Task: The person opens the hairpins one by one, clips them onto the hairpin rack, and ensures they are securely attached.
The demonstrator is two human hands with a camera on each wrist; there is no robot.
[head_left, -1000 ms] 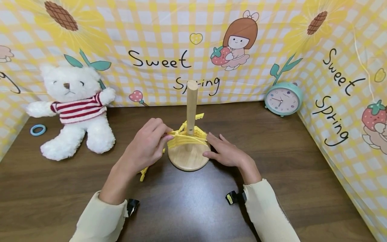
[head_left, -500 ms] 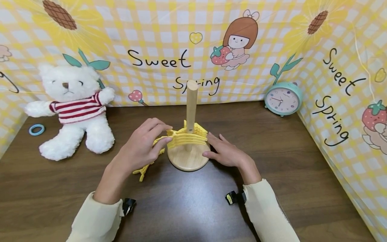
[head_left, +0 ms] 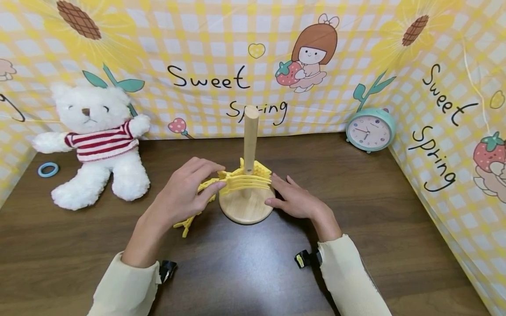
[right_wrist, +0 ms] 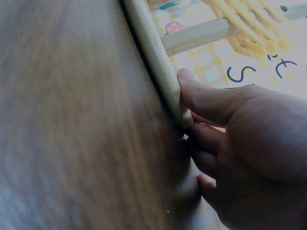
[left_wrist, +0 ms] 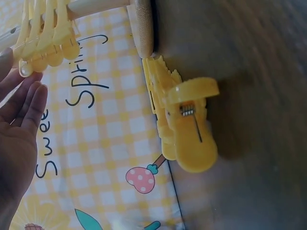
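Observation:
A wooden stand with a round base (head_left: 247,213) and an upright dowel (head_left: 251,131) stands mid-table. Yellow plastic with several long curved strips (head_left: 248,181) lies around the dowel's lower part, and a textured part (head_left: 262,166) shows behind it. My left hand (head_left: 179,189) pinches the left end of the strips between thumb and fingers; their rounded ends (left_wrist: 71,49) show in the left wrist view. My right hand (head_left: 297,199) grips the base's right rim, with the thumb (right_wrist: 199,93) over the edge. Another yellow plastic piece (left_wrist: 194,148), with a small metal spring, sits on the table beside the base.
A white teddy bear (head_left: 104,142) in a striped shirt sits at the back left, beside a blue ring (head_left: 48,163). A mint alarm clock (head_left: 370,130) stands at the back right. Printed yellow checked cloth (head_left: 205,39) walls the table's back and sides.
Over the last second my left hand has shifted slightly left and its fingers have parted more. The curved strips have spread apart, and a yellow tip behind the dowel has dropped. My right hand stays put.

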